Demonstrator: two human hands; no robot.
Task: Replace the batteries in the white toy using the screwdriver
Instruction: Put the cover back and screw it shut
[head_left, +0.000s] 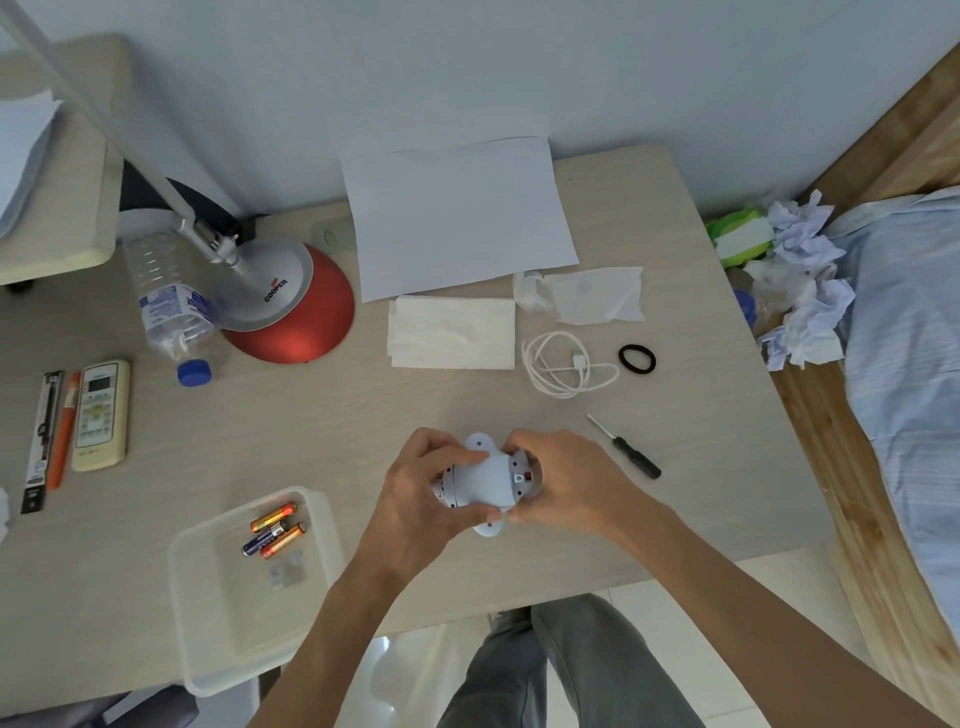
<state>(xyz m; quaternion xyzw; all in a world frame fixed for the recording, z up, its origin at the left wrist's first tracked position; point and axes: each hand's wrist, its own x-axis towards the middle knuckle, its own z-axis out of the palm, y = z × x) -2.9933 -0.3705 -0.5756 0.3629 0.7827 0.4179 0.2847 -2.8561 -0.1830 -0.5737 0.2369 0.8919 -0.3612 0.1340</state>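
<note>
The white toy (483, 480) lies on its side just above the table's front edge, its round feet sticking out above and below. My left hand (421, 493) grips its left end, fingers curled round the body. My right hand (566, 483) grips its right end, where a small red switch shows. To the right of my hands, the black-handled screwdriver (626, 448) lies loose on the table. Three batteries (275, 530) lie in a clear plastic tray (208, 597) at the front left.
A red lamp base (291, 312), a plastic bottle (166, 296), a remote control (101, 415) and pens stand at the left. Paper sheets (457, 218), tissues (452, 332), a white cable (563, 364) and a black hair band (637, 358) lie behind my hands. A bed borders the right.
</note>
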